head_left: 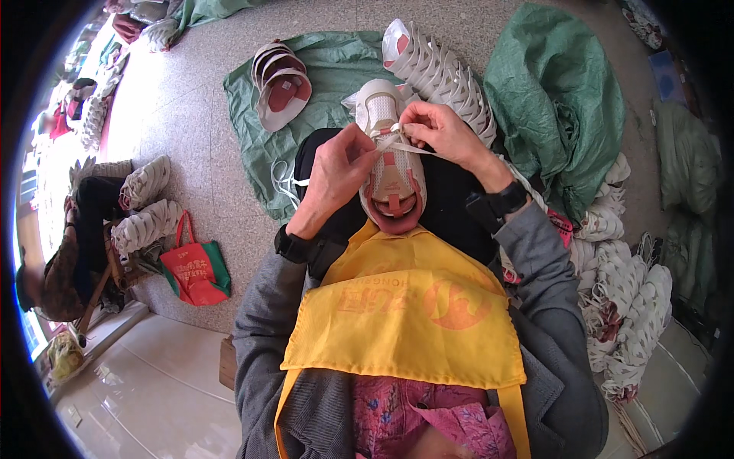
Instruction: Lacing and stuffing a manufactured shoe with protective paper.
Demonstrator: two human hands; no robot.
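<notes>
Head view: I find left fingers (368, 142) and right fingers (417, 130) pinched closed on the lace (394, 144) over the shoe (388, 177).

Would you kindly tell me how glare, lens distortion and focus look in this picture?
In the head view, strong light from the left washes out part of the floor; in the head view, fisheye bending curves straight edges near the dark rim; in the head view, the shoe, left hand and right hand look fairly sharp.
</notes>
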